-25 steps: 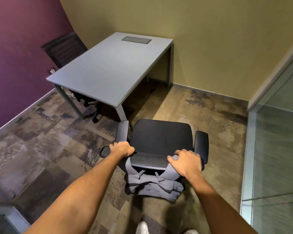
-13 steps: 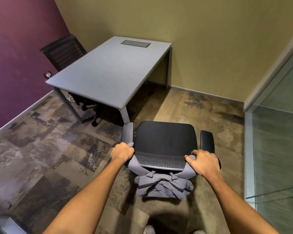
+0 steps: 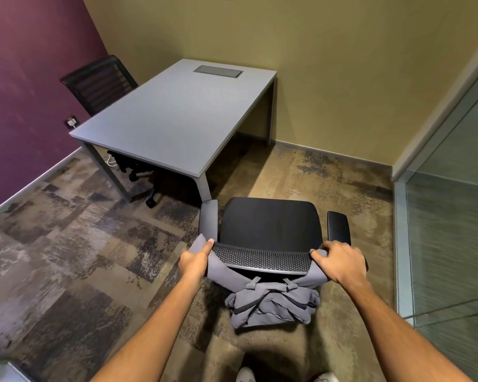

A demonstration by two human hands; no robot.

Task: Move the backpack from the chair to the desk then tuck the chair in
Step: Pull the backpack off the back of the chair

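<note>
A black office chair [image 3: 271,224] stands in front of me, its seat facing the grey desk [image 3: 177,114]. A grey backpack [image 3: 271,301] hangs behind the mesh backrest [image 3: 262,259], its two shoulder straps looped over the backrest's top corners. My left hand [image 3: 195,261] is closed on the left strap at the left corner, drawing it outward. At the right corner, my right hand [image 3: 340,264] is closed over the right strap. The desk top is bare except for a flush cable hatch [image 3: 218,71].
A second black chair [image 3: 100,84] stands behind the desk by the purple wall, its wheeled base [image 3: 138,172] under the desk. A glass partition [image 3: 450,244] runs along the right. The desk's near leg [image 3: 203,186] is just ahead of the chair's left armrest [image 3: 209,219].
Both hands have shifted from the backrest's top corners onto the backpack straps. The left strap is now pulled out to the left of the backrest. The chair has turned to face the desk more squarely.
</note>
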